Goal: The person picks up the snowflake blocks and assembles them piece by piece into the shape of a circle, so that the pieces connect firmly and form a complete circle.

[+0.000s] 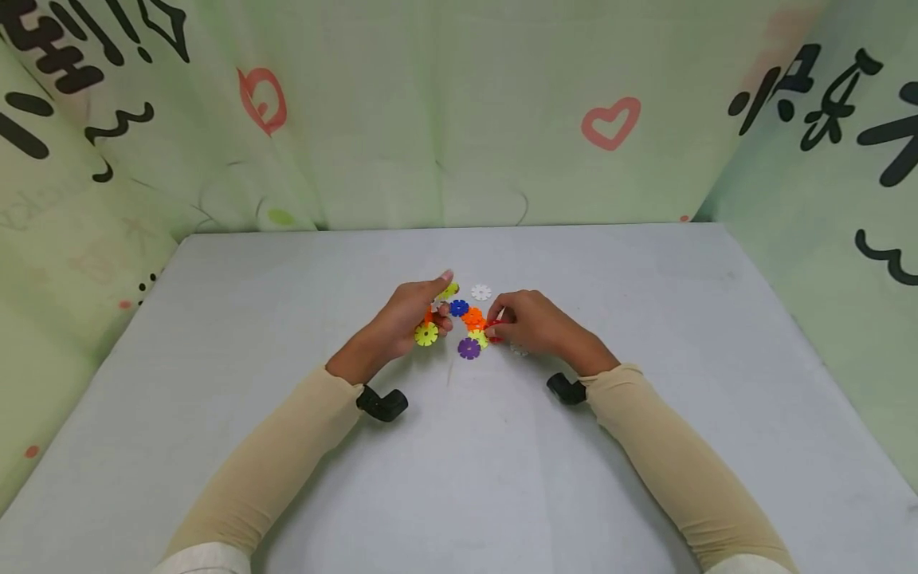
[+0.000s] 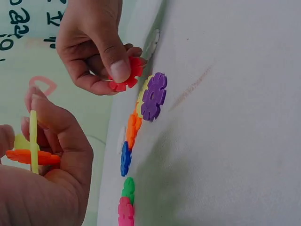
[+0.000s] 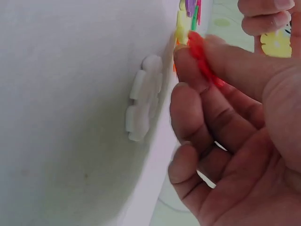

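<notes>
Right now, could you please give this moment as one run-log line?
left grip: holds yellow and orange pieces | right grip: pinches red piece | white pieces: on table

The right hand (image 1: 532,320) pinches a red disc (image 2: 135,73); near that grip lie a purple disc (image 2: 154,96) and a blue disc (image 2: 125,160).

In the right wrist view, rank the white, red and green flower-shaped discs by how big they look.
1. White flower-shaped disc, clearly largest
2. Red flower-shaped disc, partly covered by the right hand
3. Green flower-shaped disc, a thin sliver

Nearness to the camera may affect this; true sizes are unsure.
</notes>
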The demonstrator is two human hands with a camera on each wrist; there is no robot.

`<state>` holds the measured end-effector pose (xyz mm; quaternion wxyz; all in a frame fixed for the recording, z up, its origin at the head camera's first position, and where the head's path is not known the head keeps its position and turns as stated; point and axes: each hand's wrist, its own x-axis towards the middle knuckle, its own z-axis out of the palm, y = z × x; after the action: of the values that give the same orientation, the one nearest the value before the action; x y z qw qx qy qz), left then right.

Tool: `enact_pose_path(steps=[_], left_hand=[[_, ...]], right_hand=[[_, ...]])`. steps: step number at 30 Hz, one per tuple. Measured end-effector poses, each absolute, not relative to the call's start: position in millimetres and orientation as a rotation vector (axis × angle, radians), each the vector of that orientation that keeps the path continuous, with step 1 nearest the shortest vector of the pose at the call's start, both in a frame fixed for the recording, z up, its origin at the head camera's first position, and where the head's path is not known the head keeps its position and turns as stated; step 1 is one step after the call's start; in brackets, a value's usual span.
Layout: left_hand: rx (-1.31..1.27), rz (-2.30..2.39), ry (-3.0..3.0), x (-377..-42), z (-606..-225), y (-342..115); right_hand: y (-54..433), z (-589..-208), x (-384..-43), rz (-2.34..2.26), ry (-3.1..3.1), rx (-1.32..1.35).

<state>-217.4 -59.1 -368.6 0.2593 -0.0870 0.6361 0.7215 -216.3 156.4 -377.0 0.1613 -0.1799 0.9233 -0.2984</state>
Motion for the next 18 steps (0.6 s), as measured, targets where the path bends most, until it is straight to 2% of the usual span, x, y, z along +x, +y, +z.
enact_pose_path(steps=[11,18], left_hand=[[-0.185,1.885,1.739,-215.5,-372.2,-58.5],[-0.154,1.855,1.752,-212.5,-374.9,-56.3]], right_hand=[[150.4,-370.9,-217.1,-1.137,2.769,-0.662],[147.8,-369.1,-219.1,-1.333,2.668,-0.598]])
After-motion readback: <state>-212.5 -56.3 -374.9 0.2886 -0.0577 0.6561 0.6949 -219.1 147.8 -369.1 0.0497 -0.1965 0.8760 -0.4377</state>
